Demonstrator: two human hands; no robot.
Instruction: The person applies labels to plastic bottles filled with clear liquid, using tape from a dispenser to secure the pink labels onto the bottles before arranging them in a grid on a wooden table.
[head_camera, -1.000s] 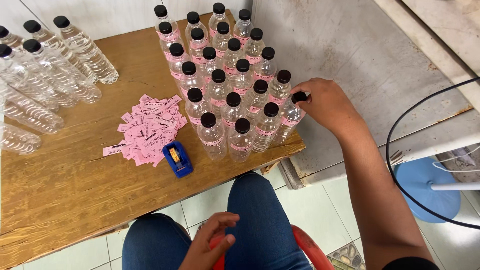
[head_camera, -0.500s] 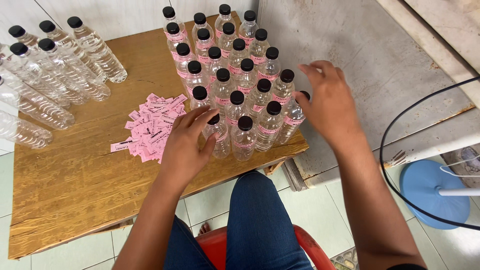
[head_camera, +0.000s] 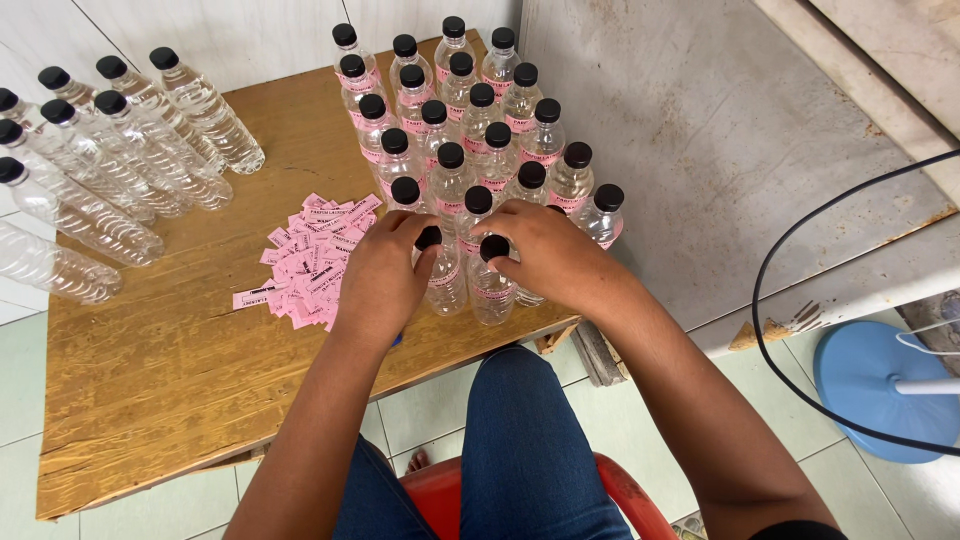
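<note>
Several upright clear bottles (head_camera: 468, 128) with black caps and pink labels stand grouped at the right end of a wooden table (head_camera: 190, 370). My left hand (head_camera: 382, 275) grips the front-left bottle (head_camera: 446, 282) of the group, fingers at its cap. My right hand (head_camera: 545, 258) holds the bottle beside it (head_camera: 492, 285), fingers around its cap and neck. A pile of pink paper labels (head_camera: 310, 258) lies just left of my left hand.
Several unlabelled clear bottles (head_camera: 120, 160) lie on their sides at the table's left end. A grey wall panel (head_camera: 720, 130) rises right of the table. A black cable (head_camera: 770, 330) and a blue round fan base (head_camera: 885, 385) are at the right. I sit on a red stool (head_camera: 450, 495).
My left hand rose from my lap to the front bottles and covers the blue tool near the labels. My right hand shifted left from the group's right edge to the front row.
</note>
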